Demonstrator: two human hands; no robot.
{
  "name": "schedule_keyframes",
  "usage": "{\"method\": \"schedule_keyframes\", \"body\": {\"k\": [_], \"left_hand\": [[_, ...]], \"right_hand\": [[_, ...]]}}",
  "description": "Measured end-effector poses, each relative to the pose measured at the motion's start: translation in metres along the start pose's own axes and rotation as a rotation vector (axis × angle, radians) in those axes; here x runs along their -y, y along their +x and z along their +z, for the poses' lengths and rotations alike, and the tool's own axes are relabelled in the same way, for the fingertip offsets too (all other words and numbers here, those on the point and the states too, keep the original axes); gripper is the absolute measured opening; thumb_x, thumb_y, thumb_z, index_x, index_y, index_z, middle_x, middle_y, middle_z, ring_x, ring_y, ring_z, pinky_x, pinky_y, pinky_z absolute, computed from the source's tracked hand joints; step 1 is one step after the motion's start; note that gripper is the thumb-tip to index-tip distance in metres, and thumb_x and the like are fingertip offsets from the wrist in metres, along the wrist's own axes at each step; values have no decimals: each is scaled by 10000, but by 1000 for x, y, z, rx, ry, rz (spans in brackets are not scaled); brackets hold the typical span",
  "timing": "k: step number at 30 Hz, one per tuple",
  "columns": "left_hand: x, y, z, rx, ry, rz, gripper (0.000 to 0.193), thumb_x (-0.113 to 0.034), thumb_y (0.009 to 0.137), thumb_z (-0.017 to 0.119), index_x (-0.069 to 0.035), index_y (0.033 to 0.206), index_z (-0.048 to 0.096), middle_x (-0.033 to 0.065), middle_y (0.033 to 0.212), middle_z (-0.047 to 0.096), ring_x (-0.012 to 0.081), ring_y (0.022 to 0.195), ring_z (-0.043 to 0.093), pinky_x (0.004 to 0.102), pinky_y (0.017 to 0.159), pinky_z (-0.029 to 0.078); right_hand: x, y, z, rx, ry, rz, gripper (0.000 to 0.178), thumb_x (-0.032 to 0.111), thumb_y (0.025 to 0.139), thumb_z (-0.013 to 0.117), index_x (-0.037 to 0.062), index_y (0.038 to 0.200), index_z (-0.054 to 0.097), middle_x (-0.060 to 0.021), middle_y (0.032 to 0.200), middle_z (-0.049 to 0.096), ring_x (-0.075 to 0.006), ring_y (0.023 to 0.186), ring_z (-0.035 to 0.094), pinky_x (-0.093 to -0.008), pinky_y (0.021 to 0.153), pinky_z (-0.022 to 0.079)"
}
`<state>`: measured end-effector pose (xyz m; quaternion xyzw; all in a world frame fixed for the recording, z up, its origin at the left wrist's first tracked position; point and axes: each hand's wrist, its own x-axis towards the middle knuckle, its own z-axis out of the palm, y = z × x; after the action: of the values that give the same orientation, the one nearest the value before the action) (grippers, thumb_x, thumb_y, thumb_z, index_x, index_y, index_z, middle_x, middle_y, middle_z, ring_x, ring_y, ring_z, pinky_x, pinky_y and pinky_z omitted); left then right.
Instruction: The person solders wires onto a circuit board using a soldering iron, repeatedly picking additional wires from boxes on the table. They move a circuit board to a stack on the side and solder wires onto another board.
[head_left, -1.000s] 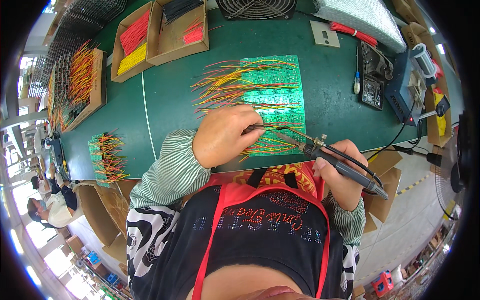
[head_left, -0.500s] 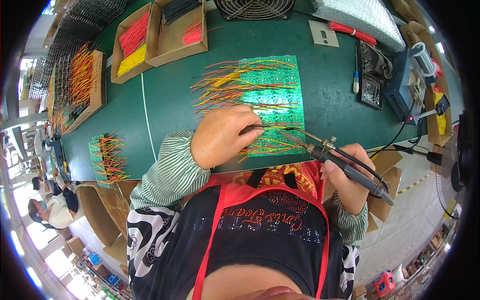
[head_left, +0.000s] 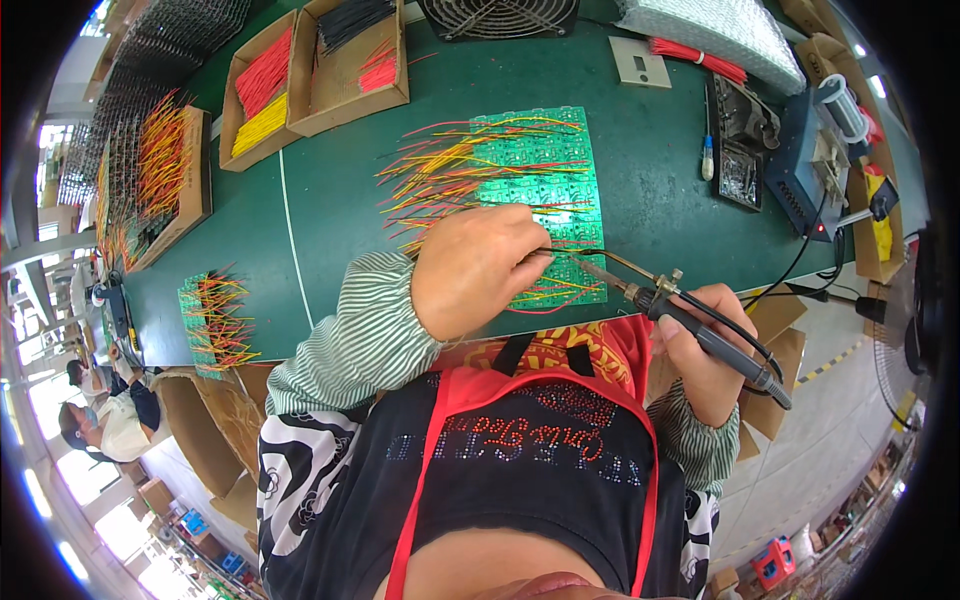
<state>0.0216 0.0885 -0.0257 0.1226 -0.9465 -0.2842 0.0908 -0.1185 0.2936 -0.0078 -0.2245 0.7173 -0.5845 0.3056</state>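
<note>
Left hand [head_left: 478, 272] and soldering iron [head_left: 728, 352] shifted rightward over the green circuit board [head_left: 555, 188]

The board lay on the dark green table [head_left: 330, 205], under the left fingertips and stretching away beyond them, with red and yellow wires [head_left: 440, 165] fanned out past its left side, farther off than the left knuckles. Left thumb and forefinger were pinched together with no visible gap, and a thin dark wire appeared caught between them. Just right of that pinch pointed the iron's slim tip; whether it touched the wire could not be told. Farther right, the right hand [head_left: 703, 345] had its fingers wrapped closed around the iron's grip. Well left of the left fingers lay a second wired board [head_left: 191, 325]. Beyond the right fingers stood a blue box unit [head_left: 798, 190].
</note>
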Motion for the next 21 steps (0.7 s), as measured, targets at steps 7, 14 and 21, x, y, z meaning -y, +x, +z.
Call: {"method": "schedule_keyframes", "body": {"k": [7,14,21], "left_hand": [[0,3,0,19,-9,-9,107,-158,769,657,-59,804,638,79,756,579,272,684,582,381,589,451],[1,3,1,14,-21,-7,102,-150,767,660,-57,803,640,79,746,579,269,679,583,378,589,453],[1,4,0,27,-25,-7,113,-152,766,663,-50,808,640,81,754,585,267,680,587,370,591,455]], "right_hand": [[-5,3,0,18,-32,12,157,15,689,689,-6,810,591,-31,679,637,-54,596,561,-208,553,455],[-3,3,-3,32,-52,-22,161,4,696,681,-12,821,583,-44,683,640,-68,604,583,-213,566,471],[2,0,-6,40,19,-3,145,-41,722,643,-35,841,561,-74,689,638,-94,601,608,-221,577,493]]}}
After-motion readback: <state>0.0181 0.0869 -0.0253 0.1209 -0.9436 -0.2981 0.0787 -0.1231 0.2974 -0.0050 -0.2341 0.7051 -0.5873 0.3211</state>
